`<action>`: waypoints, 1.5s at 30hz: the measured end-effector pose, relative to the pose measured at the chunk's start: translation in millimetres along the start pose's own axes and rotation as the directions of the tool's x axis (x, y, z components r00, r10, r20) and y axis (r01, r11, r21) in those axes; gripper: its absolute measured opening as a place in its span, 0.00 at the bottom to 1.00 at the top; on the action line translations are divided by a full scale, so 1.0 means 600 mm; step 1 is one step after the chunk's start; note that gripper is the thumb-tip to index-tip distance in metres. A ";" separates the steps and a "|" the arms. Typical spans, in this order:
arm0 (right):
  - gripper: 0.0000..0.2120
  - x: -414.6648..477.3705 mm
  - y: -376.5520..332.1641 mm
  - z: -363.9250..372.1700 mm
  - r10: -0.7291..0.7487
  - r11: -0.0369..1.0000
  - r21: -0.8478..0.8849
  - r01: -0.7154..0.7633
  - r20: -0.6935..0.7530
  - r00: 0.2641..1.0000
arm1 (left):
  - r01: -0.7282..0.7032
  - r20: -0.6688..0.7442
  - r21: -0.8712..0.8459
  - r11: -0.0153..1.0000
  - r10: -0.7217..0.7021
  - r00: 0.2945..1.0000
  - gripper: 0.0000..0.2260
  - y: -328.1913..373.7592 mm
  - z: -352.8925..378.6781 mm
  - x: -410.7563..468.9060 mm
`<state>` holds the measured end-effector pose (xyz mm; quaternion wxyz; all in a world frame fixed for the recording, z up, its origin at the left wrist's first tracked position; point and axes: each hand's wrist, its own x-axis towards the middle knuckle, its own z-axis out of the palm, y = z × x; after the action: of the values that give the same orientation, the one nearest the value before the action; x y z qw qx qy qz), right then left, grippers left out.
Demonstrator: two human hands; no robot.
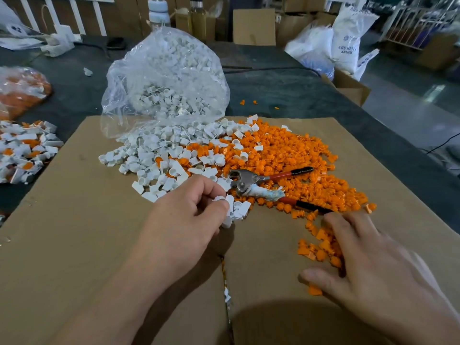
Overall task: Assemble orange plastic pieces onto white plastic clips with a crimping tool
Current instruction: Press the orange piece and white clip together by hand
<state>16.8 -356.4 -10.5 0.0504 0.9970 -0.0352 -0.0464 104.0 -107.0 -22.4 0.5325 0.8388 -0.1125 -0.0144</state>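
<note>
My left hand [189, 215] holds several white clips [230, 207] in its curled fingers, just left of the crimping tool [251, 183]. The tool lies unheld on the cardboard, its metal jaws pointing left and its red and black handles spread to the right. A heap of orange pieces [286, 158] covers the cardboard around and behind the tool. Loose white clips [159, 160] lie spread to its left. My right hand [368, 267] lies flat with straight fingers on a few orange pieces [321, 245] at the heap's near edge; it is blurred.
A clear bag of white clips [169, 78] stands open at the far edge of the cardboard sheet [74, 232]. At far left lie a pile of assembled white-and-orange parts [22, 150] and a bag of orange pieces [22, 90]. Boxes and sacks [346, 38] stand behind the table.
</note>
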 end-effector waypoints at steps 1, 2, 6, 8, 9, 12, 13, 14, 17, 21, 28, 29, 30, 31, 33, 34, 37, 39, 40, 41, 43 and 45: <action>0.51 0.001 -0.008 -0.001 -0.006 1.000 -0.001 0.006 -0.006 1.000 | -0.003 0.000 0.009 1.000 0.003 1.000 0.04 0.000 0.000 0.000; 0.49 0.003 -0.016 -0.001 -0.013 1.000 -0.001 0.013 -0.015 1.000 | -0.007 0.000 0.017 1.000 0.007 1.000 0.04 0.001 -0.001 -0.001; 0.41 0.026 -0.050 0.003 -0.074 0.997 0.002 0.075 -0.101 0.992 | -0.007 0.024 0.055 0.998 0.005 1.000 0.03 0.004 0.004 -0.003; 0.37 0.045 -0.066 0.005 -0.123 0.992 0.001 0.124 -0.144 0.982 | -0.007 0.042 0.087 0.996 0.004 0.999 0.04 0.007 0.007 -0.005; 0.35 0.053 -0.073 0.005 -0.150 0.988 0.010 0.154 -0.170 0.974 | -0.009 0.047 0.105 0.994 0.004 0.999 0.05 0.008 0.008 -0.006; 0.30 0.067 -0.080 -0.005 -0.190 0.972 0.083 0.218 -0.261 0.946 | 0.004 0.047 0.124 0.992 -0.010 0.999 0.05 0.011 0.008 -0.006; 0.29 0.066 -0.076 -0.009 -0.179 0.969 0.113 0.221 -0.297 0.938 | 0.012 0.042 0.123 0.992 -0.018 0.999 0.05 0.010 0.008 -0.006; 0.28 0.062 -0.069 -0.013 -0.155 0.969 0.133 0.209 -0.334 0.930 | 0.020 0.036 0.122 0.992 -0.024 0.999 0.04 0.009 0.007 -0.005; 0.27 0.034 -0.040 -0.024 -0.042 0.978 0.174 0.115 -0.373 0.927 | 0.020 0.003 0.122 0.992 -0.021 1.000 0.04 0.006 0.005 -0.004; 0.33 -0.008 -0.032 -0.028 -0.019 0.993 0.117 0.032 -0.106 0.994 | -0.004 -0.004 0.130 0.991 0.004 1.000 0.02 0.003 0.008 -0.003; 0.32 0.030 -0.080 -0.007 -0.125 0.988 0.078 0.137 -0.139 0.982 | -0.015 0.043 0.204 0.979 0.006 0.999 0.02 -0.001 0.013 -0.006; 0.30 0.042 -0.083 -0.006 -0.145 0.985 0.064 0.159 -0.188 0.972 | -0.010 0.045 0.210 0.978 0.001 0.999 0.02 -0.001 0.012 -0.006; 0.26 0.053 -0.084 -0.007 -0.162 0.981 0.067 0.181 -0.223 0.961 | -0.011 0.047 0.212 0.977 0.001 0.999 0.02 -0.001 0.010 -0.005; 0.22 0.063 -0.084 -0.007 -0.179 0.976 0.080 0.204 -0.241 0.954 | -0.016 0.047 0.210 0.978 0.006 0.999 0.03 0.000 0.010 -0.005; 0.16 0.079 -0.082 -0.007 -0.212 0.961 0.121 0.249 -0.258 0.943 | -0.027 0.044 0.204 0.979 0.019 0.999 0.05 0.002 0.010 -0.004; 0.14 0.084 -0.082 -0.008 -0.222 0.954 0.142 0.265 -0.264 0.939 | -0.031 0.047 0.208 0.978 0.022 0.999 0.06 0.003 0.011 -0.004; 0.10 0.097 -0.082 -0.011 -0.224 0.924 0.241 0.297 -0.289 0.931 | -0.029 0.056 0.226 0.974 0.016 0.998 0.05 0.004 0.012 -0.005; 0.08 0.101 -0.080 -0.016 -0.164 0.892 0.367 0.262 -0.277 0.947 | -0.026 0.055 0.245 0.969 0.013 0.998 0.06 0.004 0.011 -0.004; 0.08 0.101 -0.079 -0.020 -0.120 0.862 0.451 0.231 -0.260 0.958 | -0.022 0.052 0.245 0.969 0.009 0.999 0.06 0.004 0.011 -0.004; 0.06 0.102 -0.077 -0.024 -0.072 0.809 0.554 0.195 -0.236 0.969 | -0.017 0.050 0.232 0.972 0.005 0.999 0.06 0.005 0.010 -0.004; 0.02 0.102 -0.075 -0.040 0.013 0.626 0.771 0.121 -0.166 0.986 | -0.008 0.038 0.195 0.981 0.000 0.999 0.06 0.006 0.010 -0.006; 0.04 0.103 -0.075 -0.057 0.058 0.358 0.933 0.029 -0.053 0.997 | 0.001 0.010 0.126 0.992 -0.002 1.000 0.03 0.007 0.011 -0.006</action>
<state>84.6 -312.9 13.0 -0.5216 0.8506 -0.0622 0.0207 98.7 -113.6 -21.7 0.4778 0.8708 -0.1152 -0.0119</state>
